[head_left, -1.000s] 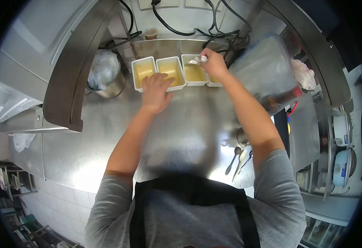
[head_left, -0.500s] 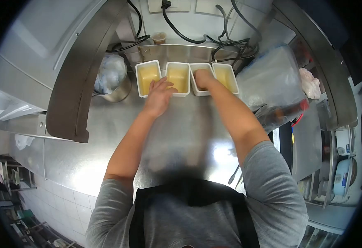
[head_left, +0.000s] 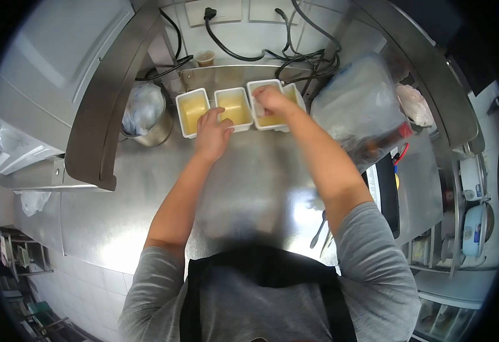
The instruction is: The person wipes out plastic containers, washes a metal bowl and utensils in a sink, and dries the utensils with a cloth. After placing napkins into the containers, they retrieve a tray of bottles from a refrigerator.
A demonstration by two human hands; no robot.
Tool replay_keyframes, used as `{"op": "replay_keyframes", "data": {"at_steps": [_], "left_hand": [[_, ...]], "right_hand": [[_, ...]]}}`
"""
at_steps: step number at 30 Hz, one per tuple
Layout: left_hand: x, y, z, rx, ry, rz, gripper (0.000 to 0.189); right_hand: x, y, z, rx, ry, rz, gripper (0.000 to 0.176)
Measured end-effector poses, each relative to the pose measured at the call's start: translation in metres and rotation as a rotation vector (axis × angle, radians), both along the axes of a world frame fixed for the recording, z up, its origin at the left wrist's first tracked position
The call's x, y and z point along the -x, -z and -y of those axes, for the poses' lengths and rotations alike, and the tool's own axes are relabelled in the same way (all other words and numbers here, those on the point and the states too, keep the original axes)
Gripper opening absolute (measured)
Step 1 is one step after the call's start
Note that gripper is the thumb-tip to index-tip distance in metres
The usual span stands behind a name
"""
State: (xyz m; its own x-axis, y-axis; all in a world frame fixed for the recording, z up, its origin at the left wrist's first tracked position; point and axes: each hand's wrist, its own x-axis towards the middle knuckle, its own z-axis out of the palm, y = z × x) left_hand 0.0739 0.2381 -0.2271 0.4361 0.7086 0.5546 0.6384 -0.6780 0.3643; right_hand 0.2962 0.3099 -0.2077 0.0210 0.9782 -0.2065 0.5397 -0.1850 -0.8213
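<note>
Several white rectangular tubs stand in a row, their insides coated or filled with something yellow. My left hand lies at the near corner of the second tub, its fingers apart and touching the rim, beside the leftmost tub. Over the third tub is my right hand, fingers pinched together at a pale bit that is too blurred to name. That tub partly overlaps the rightmost tub, which my right forearm partly hides.
A metal pot with a plastic bag in it stands left. Clear plastic bags and a red-capped bottle lie right. Black cables and a small cup are at the back. Utensils lie near my right elbow.
My right hand has come up from inside the third tub, and that tub has shifted over the rightmost one. My left fingers have drawn in at the second tub. The view has shifted slightly.
</note>
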Motion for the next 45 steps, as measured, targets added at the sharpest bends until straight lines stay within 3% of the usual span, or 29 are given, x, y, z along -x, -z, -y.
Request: {"op": "replay_keyframes", "data": {"at_steps": [2, 4, 6, 8, 10, 12, 14, 15, 17, 19, 22, 25, 31, 37, 40, 45], "left_hand": [[0.006, 0.002, -0.001, 0.024, -0.003, 0.032, 0.011], [0.014, 0.005, -0.005, 0.078, -0.006, 0.008, 0.017], [0.016, -0.001, -0.006, 0.063, -0.008, -0.020, 0.025], [0.007, -0.014, 0.005, -0.005, -0.009, -0.051, 0.037], [-0.004, -0.022, 0.013, -0.016, 0.005, -0.110, 0.046], [-0.017, -0.023, 0.017, -0.010, 0.049, -0.151, 0.051], [-0.030, -0.023, 0.016, 0.006, 0.124, -0.177, 0.053], [-0.038, -0.020, 0.016, -0.027, 0.153, -0.177, 0.049], [-0.055, -0.009, 0.014, -0.095, 0.209, -0.175, 0.042], [-0.064, -0.005, 0.009, 0.004, 0.243, -0.261, 0.032], [-0.070, 0.004, 0.006, -0.036, 0.222, -0.208, 0.022], [-0.068, 0.004, 0.004, -0.070, 0.186, -0.170, 0.018], [-0.063, -0.006, 0.003, -0.056, 0.170, -0.233, 0.020], [-0.059, -0.005, 0.001, -0.038, 0.171, -0.272, 0.019], [-0.059, -0.005, -0.003, -0.027, 0.188, -0.264, 0.023], [-0.034, -0.032, 0.011, 0.065, 0.063, -0.067, 0.047]], "right_hand": [[0.009, 0.026, -0.015, 0.075, -0.023, 0.067, 0.022], [-0.007, 0.095, -0.051, 0.089, -0.019, 0.143, 0.022], [-0.008, 0.101, -0.057, 0.104, 0.072, 0.136, 0.022], [0.003, 0.051, -0.029, 0.135, 0.248, 0.046, 0.021], [-0.011, 0.006, -0.014, -0.218, -0.123, 0.464, 0.017], [-0.023, -0.035, 0.004, -0.360, -0.251, 0.697, 0.015], [-0.023, -0.069, 0.033, -0.294, -0.123, 0.755, 0.017], [-0.018, -0.080, 0.052, -0.187, -0.238, 0.852, 0.018], [-0.006, -0.091, 0.095, 0.035, -0.468, 1.036, 0.021], [-0.014, -0.066, 0.118, 0.014, -0.540, 1.228, 0.027], [-0.043, -0.040, 0.123, -0.001, -0.407, 1.327, 0.031], [-0.064, -0.024, 0.130, -0.150, -0.310, 1.306, 0.028], [-0.104, -0.019, 0.121, -0.318, -0.056, 0.783, 0.022], [-0.099, -0.004, 0.125, -0.033, -0.020, 0.450, 0.016], [-0.098, 0.006, 0.114, -0.094, 0.063, 0.448, 0.019], [-0.079, -0.028, 0.125, -0.176, 0.056, 0.790, 0.031]]}}
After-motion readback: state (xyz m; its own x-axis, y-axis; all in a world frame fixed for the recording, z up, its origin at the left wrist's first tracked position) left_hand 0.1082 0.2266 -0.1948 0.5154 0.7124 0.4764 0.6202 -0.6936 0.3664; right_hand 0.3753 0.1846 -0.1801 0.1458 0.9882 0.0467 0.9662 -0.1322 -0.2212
